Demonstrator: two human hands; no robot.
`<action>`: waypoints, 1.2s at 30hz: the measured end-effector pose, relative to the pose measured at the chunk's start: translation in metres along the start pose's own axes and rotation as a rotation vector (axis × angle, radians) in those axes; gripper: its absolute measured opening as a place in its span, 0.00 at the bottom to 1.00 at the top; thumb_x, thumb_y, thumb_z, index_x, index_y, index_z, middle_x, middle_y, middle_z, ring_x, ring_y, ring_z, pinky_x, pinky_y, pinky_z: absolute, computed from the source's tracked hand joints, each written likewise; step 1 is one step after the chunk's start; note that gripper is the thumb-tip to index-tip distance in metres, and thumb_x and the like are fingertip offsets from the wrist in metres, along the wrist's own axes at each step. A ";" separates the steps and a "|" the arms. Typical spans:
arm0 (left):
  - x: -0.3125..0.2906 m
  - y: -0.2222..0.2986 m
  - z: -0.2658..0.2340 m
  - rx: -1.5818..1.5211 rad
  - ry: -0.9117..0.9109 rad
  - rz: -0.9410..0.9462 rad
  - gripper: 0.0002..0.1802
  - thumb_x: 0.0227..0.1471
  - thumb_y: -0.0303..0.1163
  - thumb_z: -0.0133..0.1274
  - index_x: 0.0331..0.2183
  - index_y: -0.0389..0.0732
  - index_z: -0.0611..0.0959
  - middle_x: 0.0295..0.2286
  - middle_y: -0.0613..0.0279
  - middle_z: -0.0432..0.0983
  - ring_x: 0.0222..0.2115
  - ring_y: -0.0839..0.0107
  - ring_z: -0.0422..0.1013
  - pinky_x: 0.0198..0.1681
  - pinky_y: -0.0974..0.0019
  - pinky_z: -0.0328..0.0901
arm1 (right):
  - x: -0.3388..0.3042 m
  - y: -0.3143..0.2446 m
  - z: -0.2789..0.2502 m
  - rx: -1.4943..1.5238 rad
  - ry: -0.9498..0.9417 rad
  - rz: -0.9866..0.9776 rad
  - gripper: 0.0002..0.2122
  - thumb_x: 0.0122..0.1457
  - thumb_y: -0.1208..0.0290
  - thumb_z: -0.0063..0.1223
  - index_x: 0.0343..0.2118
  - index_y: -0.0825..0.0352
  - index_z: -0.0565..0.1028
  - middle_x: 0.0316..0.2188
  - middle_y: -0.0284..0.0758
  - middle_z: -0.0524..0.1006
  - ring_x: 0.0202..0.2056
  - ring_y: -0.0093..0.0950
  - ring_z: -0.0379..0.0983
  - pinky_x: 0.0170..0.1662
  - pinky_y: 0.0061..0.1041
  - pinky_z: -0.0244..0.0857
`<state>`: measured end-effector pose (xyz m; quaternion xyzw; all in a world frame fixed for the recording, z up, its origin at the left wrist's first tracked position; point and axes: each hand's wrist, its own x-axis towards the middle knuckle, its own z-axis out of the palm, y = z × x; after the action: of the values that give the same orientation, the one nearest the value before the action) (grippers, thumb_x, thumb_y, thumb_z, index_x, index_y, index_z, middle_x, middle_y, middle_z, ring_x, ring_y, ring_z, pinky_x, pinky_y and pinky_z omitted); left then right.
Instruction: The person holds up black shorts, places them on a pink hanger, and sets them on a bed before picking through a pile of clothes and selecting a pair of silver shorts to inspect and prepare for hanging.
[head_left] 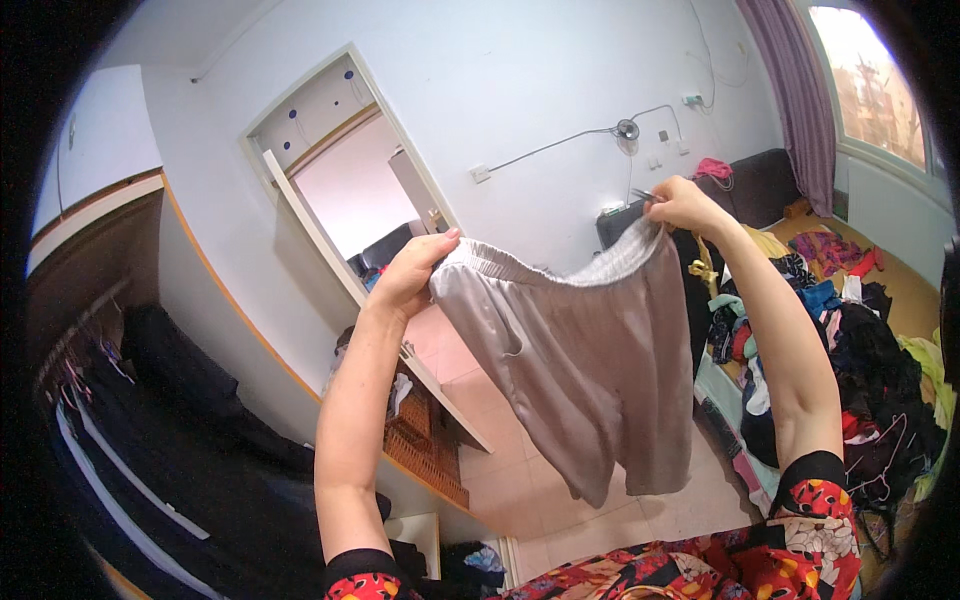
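Observation:
Grey, silky shorts [570, 350] with a gathered elastic waistband hang spread out in front of me, legs downward. My left hand [412, 272] is closed on one end of the waistband, thumb on top. At the other end, slightly higher, my right hand [688, 208] pinches the waistband. A small, thin dark thing [645, 195] sticks out from the fingertips of my right hand; its kind is unclear. The pale inner side of the back waistband shows between my hands.
At left, an open wardrobe holds dark hanging clothes [180, 400]. A large heap of mixed clothes [850, 350] lies at right, with a wire hanger [885, 465] on it. Beyond the shorts are a doorway [350, 180], a woven-front drawer unit [425, 450] and a tiled floor [510, 490].

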<state>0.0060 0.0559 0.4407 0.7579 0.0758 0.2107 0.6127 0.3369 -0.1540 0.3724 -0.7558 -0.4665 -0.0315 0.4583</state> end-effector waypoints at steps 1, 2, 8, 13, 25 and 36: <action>0.000 0.001 0.002 -0.010 0.016 -0.019 0.12 0.56 0.33 0.47 0.32 0.33 0.79 0.27 0.63 0.76 0.26 0.77 0.72 0.30 0.73 0.68 | -0.006 -0.019 0.003 -0.053 -0.012 -0.061 0.13 0.39 0.70 0.53 0.29 0.72 0.78 0.23 0.45 0.77 0.27 0.33 0.75 0.35 0.28 0.68; 0.003 0.001 0.005 0.030 0.017 -0.011 0.11 0.56 0.32 0.48 0.31 0.34 0.79 0.27 0.64 0.76 0.26 0.78 0.72 0.30 0.74 0.67 | -0.010 -0.042 0.005 -0.094 -0.025 -0.113 0.13 0.40 0.69 0.55 0.29 0.71 0.78 0.24 0.42 0.78 0.27 0.31 0.75 0.35 0.26 0.69; 0.019 -0.016 0.055 0.303 -0.085 -0.070 0.12 0.54 0.38 0.50 0.30 0.40 0.80 0.22 0.70 0.73 0.21 0.82 0.67 0.23 0.76 0.62 | -0.048 -0.136 0.047 0.542 -0.511 -0.238 0.27 0.48 0.66 0.60 0.50 0.73 0.68 0.28 0.31 0.74 0.19 0.13 0.59 0.20 0.13 0.52; -0.002 0.010 0.085 0.432 -0.118 -0.014 0.09 0.52 0.34 0.51 0.28 0.40 0.79 0.23 0.72 0.71 0.23 0.84 0.63 0.24 0.76 0.57 | -0.065 -0.148 0.052 0.401 -0.469 -0.293 0.24 0.43 0.68 0.63 0.44 0.73 0.72 0.23 0.30 0.71 0.20 0.16 0.62 0.21 0.17 0.56; -0.066 -0.033 -0.045 0.539 -0.450 -0.208 0.20 0.43 0.37 0.60 0.38 0.36 0.79 0.22 0.76 0.69 0.20 0.87 0.58 0.20 0.80 0.51 | -0.042 -0.073 -0.028 0.622 -0.043 -0.112 0.11 0.48 0.70 0.61 0.32 0.68 0.72 0.26 0.30 0.72 0.27 0.20 0.69 0.31 0.18 0.63; -0.080 0.018 -0.055 0.620 -0.291 -0.212 0.16 0.53 0.43 0.52 0.20 0.44 0.75 0.15 0.80 0.60 0.17 0.88 0.54 0.18 0.80 0.49 | -0.048 -0.036 -0.005 0.527 -0.260 -0.092 0.10 0.52 0.65 0.58 0.27 0.63 0.70 0.19 0.20 0.63 0.19 0.12 0.55 0.20 0.14 0.47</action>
<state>-0.0909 0.0714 0.4485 0.9178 0.1263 0.0026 0.3764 0.2853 -0.1845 0.3763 -0.5867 -0.5469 0.1671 0.5734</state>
